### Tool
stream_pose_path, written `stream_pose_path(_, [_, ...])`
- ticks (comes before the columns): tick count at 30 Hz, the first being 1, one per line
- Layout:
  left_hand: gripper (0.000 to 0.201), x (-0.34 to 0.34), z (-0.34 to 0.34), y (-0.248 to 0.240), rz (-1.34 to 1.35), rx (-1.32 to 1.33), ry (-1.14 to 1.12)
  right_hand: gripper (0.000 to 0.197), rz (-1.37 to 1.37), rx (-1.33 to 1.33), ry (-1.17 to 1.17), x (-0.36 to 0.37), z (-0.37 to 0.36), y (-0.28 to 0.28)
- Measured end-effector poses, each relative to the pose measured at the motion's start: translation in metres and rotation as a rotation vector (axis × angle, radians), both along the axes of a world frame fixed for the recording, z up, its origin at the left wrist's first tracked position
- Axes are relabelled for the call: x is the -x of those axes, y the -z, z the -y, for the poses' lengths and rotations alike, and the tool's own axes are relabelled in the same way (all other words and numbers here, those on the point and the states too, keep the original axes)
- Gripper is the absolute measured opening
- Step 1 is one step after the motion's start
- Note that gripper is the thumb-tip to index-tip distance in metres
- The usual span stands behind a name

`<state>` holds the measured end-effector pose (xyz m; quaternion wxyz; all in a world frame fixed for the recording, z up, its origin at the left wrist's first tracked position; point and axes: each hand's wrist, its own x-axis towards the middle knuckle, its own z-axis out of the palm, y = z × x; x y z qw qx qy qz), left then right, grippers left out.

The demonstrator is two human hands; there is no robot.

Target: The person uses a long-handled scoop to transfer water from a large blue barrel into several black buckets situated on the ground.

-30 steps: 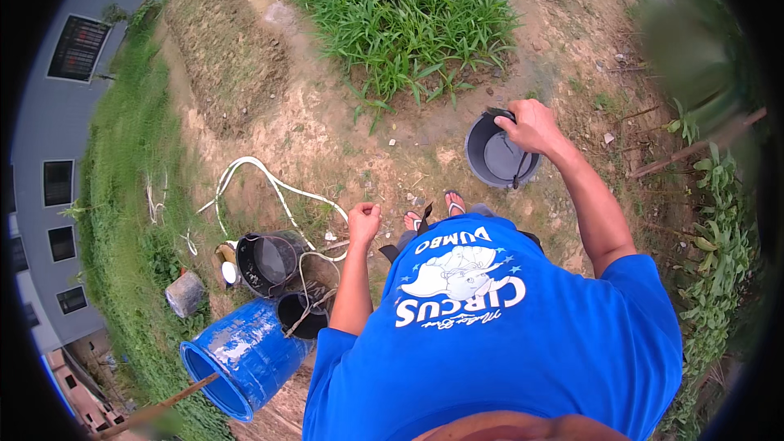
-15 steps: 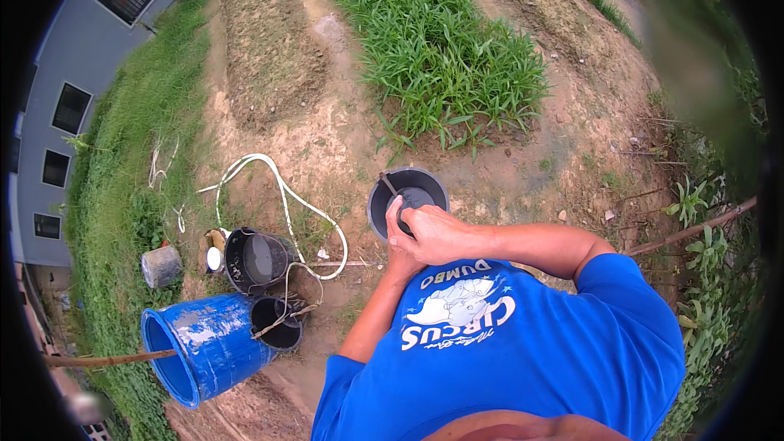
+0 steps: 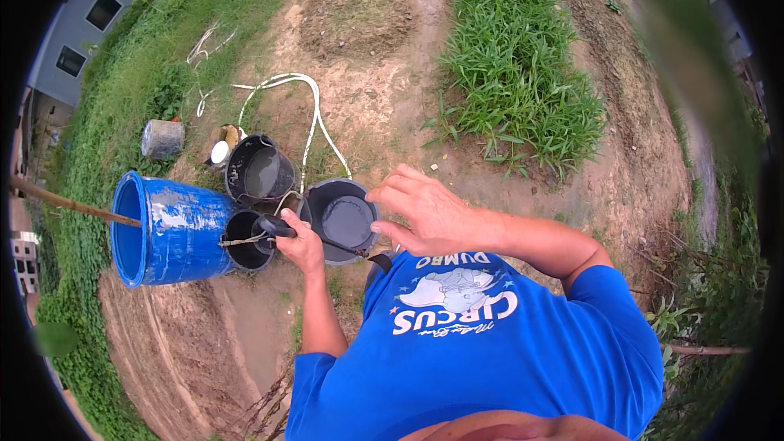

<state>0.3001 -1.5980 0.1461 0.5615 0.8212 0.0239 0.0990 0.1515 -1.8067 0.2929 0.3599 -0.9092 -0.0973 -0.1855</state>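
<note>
A black bucket (image 3: 346, 216) with a flat grey bottom stands in front of me, to the left of my body. My left hand (image 3: 304, 247) is closed on a black handle (image 3: 278, 227) at the bucket's left side. From there a dark band crosses the near part of the bucket toward my shirt; where the handle is fixed I cannot tell. My right hand (image 3: 420, 208) hovers by the bucket's right rim, fingers bent and apart from the thumb, with nothing in it. Just left of the handle is a small black bucket (image 3: 250, 255) with a cord tied across its mouth.
A larger black bucket (image 3: 261, 171) holding grey liquid stands behind the small one. A blue barrel (image 3: 188, 229) lies on its side at left, a stick (image 3: 73, 206) at its mouth. A white hose (image 3: 317, 110) loops over the soil. Green plants (image 3: 514, 73) grow ahead.
The bucket has gone from in front of my chest to the left, beside the other buckets. My hands have parted: the left went left with the handle, the right left the bucket's inside.
</note>
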Motion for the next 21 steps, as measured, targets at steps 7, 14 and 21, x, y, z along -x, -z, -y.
stream_pose_path(7, [0.046, -0.062, -0.098, 0.018, 0.026, 0.473, -0.544, 0.029, -0.448, 0.079, 0.266, 0.01, 0.055, 0.077])
stream_pose_path(14, [0.042, -0.082, -0.162, 0.026, -0.003, 0.47, -0.771, 0.029, -0.777, 0.185, 0.515, 0.07, 0.103, 0.157])
stream_pose_path(21, [0.044, -0.102, -0.214, 0.036, -0.011, 0.37, -0.951, 0.031, -0.941, 0.273, 0.455, 0.088, 0.112, 0.209])
